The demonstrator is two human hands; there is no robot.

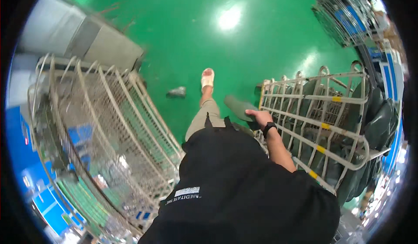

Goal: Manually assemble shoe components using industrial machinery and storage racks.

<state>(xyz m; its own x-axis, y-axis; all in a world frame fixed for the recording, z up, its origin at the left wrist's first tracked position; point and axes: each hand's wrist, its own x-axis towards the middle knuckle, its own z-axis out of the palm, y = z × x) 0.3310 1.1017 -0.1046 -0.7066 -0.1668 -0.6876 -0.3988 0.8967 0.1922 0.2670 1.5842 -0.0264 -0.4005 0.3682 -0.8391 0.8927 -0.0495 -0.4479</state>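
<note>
My right hand [260, 117], with a black watch at the wrist, is closed on the near end of a long, rounded grey-green piece [237, 108]. Its kind I cannot make out. The piece hangs low in front of my right leg, its far end pointing forward and left. Close beside this hand, on the right, stands a white metal rack [300, 97] with yellow bands. Dark green, curved pieces [378, 121] of some kind hang in and behind its bars. My left hand does not show; my black shirt fills the lower middle.
On my left is a tall white wire-mesh cage cart [124, 98]. A crumpled greyish item [176, 92] lies on the green floor [183, 35] ahead of it. Grey cabinets [93, 37] stand at the far left, and a stack of wire frames [346, 15] at the far right.
</note>
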